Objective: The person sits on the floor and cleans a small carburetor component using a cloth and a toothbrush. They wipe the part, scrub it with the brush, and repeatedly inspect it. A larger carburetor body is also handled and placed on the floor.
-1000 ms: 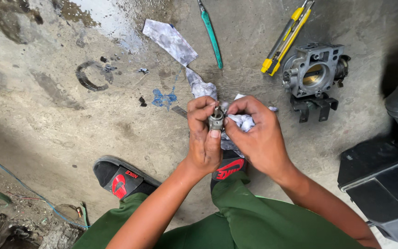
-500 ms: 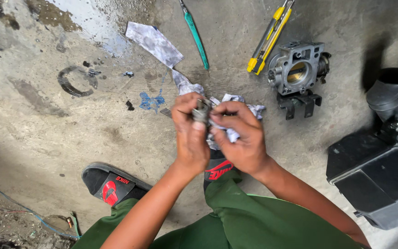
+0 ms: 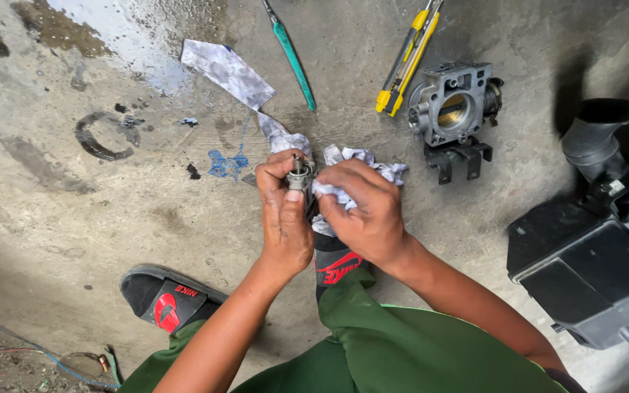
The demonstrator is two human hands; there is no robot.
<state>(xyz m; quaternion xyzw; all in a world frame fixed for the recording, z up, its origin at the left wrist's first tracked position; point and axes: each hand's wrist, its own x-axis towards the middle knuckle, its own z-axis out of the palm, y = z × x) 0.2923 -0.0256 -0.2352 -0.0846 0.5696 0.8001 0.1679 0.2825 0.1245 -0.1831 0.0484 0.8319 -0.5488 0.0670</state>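
My left hand [image 3: 282, 218] grips a small grey metal part [image 3: 298, 175] with a thin pin sticking up from it. My right hand [image 3: 362, 211] is closed on a crumpled white rag [image 3: 373, 164] and presses it against the side of that part. Both hands meet above the concrete floor [image 3: 111, 204], just over my knees in green trousers [image 3: 402, 349]. A long strip of the same cloth [image 3: 231, 73] trails away up and to the left across the floor.
A metal throttle body [image 3: 454, 109] lies to the right of my hands. A yellow utility knife [image 3: 405, 62] and a green-handled tool [image 3: 293, 62] lie beyond. A black plastic air-box with a duct [image 3: 598, 247] fills the right edge. Black-and-red sandals [image 3: 169, 298] are underfoot.
The view has shifted a little; my hands stay together on the part and the rag, with the right hand's fingers working the cloth round the part.
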